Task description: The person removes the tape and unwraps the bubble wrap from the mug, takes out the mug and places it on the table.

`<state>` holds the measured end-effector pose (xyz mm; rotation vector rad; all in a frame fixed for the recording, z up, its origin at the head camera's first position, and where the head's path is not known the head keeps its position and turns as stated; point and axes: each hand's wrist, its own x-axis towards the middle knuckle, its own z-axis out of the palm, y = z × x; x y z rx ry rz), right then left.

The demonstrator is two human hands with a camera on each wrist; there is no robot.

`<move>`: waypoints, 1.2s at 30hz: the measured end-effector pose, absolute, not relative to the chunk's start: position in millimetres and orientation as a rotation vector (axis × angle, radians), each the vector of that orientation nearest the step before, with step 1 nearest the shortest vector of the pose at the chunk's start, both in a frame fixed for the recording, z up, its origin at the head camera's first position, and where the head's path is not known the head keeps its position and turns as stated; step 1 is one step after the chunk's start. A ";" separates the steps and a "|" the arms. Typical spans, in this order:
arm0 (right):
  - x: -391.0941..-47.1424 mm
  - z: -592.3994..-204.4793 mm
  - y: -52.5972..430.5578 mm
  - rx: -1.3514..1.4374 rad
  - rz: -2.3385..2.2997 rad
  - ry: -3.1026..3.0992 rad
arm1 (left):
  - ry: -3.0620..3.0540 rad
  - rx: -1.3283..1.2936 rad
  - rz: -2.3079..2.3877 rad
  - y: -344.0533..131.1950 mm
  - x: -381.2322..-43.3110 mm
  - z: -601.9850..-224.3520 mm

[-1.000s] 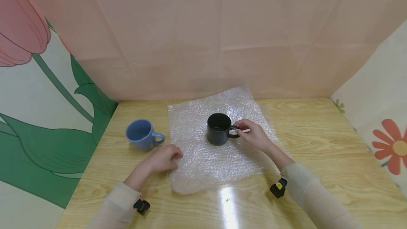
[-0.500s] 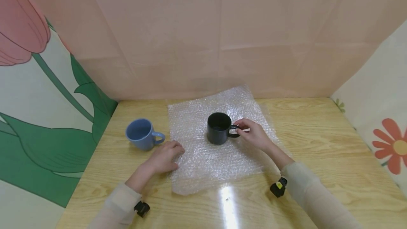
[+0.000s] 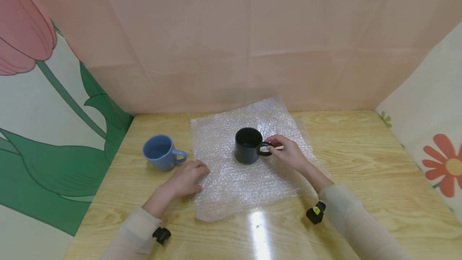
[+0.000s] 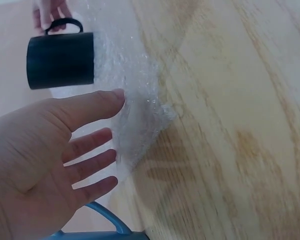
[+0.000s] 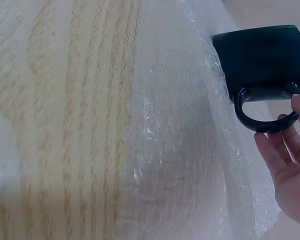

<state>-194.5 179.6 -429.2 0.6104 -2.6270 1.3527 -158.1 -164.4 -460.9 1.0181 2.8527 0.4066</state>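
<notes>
A black mug (image 3: 248,146) stands upright on a sheet of bubble wrap (image 3: 231,187) in the middle of the table. My right hand (image 3: 290,153) pinches the mug's handle, thumb and fingers at its upper part, as the right wrist view confirms. At the left edge of the wrap lies my left hand (image 3: 185,178); in the left wrist view its fingers (image 4: 92,165) are loosely bent, thumb apart from them, with nothing gripped. Whether the fingertips touch the wrap is hard to tell. A blue mug (image 3: 161,155) sits just beyond the left hand, its handle pointing right.
The wooden table (image 3: 364,163) meets a pinkish sheet (image 3: 231,43) hanging behind it. Side panels with printed flowers border it on the left and right. Near the front, a bright glare (image 3: 259,236) lies on the wood. The wrap's front left corner curls slightly.
Over the last second my left hand has shifted slightly and its fingers have straightened over the wrap's left edge. My right hand and the black mug look nearly still.
</notes>
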 end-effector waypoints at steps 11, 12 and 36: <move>-210.8 -460.7 189.9 0.591 1.366 -2.615 | 2.819 0.997 0.439 -162.8 -158.7 -451.4; -211.2 -461.6 190.1 0.591 1.364 -2.614 | 2.819 0.996 0.442 -162.3 -158.9 -450.0; -204.4 -453.2 187.1 0.579 1.376 -2.619 | 2.725 0.874 0.881 -132.4 -170.1 -415.8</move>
